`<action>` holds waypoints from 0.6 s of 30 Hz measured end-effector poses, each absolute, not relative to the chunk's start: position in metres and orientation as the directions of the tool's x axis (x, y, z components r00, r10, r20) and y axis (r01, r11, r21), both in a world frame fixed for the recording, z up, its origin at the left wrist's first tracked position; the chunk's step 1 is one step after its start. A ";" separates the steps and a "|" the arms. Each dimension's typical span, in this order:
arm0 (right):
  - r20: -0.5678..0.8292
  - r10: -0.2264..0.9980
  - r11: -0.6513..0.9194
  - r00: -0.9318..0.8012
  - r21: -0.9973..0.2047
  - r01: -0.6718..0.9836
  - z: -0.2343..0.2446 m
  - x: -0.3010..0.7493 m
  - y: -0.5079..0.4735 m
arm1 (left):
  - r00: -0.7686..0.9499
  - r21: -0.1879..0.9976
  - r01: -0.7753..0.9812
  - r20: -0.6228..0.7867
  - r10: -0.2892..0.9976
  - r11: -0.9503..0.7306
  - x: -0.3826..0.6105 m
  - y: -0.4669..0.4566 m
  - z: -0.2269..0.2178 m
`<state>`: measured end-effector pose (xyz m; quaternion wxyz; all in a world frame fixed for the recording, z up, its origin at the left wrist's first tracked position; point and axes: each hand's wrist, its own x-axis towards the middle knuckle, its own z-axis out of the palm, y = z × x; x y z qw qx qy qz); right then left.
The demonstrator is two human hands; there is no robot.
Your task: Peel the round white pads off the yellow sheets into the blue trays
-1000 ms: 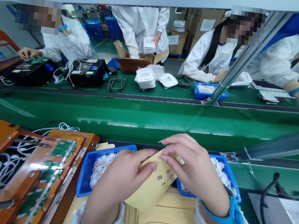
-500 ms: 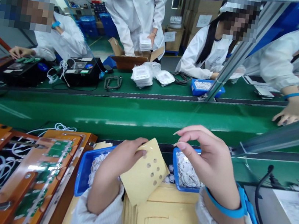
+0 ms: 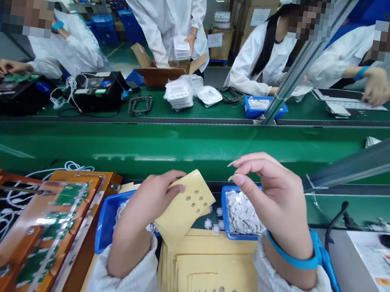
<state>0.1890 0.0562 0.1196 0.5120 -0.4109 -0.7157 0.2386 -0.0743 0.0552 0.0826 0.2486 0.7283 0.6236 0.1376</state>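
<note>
1. Head view: the left hand (image 3: 146, 197) is holding a yellow sheet (image 3: 182, 209) by its upper left edge, pinched between thumb and fingers. The sheet is tilted, and it carries several dark round marks. I take this sheet as the centre of the clock.

2. Head view: at two o'clock is the right hand (image 3: 275, 193), raised, with thumb and fingers bent and only a narrow gap between the tips. I cannot tell if some small piece is there. A blue wristband (image 3: 288, 256) is around its wrist.

3. Head view: at three o'clock is the right blue box (image 3: 225, 213), full of white pieces, partly behind this hand. Some loose pieces (image 3: 208, 224) lie just beside the box.

4. Head view: at eight o'clock is the left blue box (image 3: 105, 230), partly covered by the left hand.

5. Head view: at five o'clock lies a stack of yellow sheets (image 3: 201, 255).

6. Head view: toward eleven o'clock, beyond the green belt (image 3: 109, 139), a co-worker in white (image 3: 159, 10) stands behind an open carton (image 3: 165, 75).
</note>
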 end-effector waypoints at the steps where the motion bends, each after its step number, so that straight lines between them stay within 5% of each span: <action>1: 0.538 0.832 0.549 -0.134 -0.764 0.339 0.120 0.189 0.056 | 0.173 0.543 0.834 -0.083 0.981 -0.101 -0.076 0.052 0.085; 6: 0.545 0.832 0.548 -0.103 -0.779 0.306 0.118 0.192 0.056 | 0.177 0.626 0.762 0.039 0.983 -0.162 -0.091 0.039 0.096; 12: 0.540 0.834 0.548 -0.112 -0.786 0.286 0.117 0.190 0.056 | 0.508 0.626 0.730 -0.230 0.830 -0.274 -0.073 0.050 0.076; 18: 0.536 0.838 0.542 -0.107 -0.790 0.287 0.118 0.191 0.056 | 0.518 0.551 0.778 -0.291 0.805 -0.302 -0.045 0.070 0.046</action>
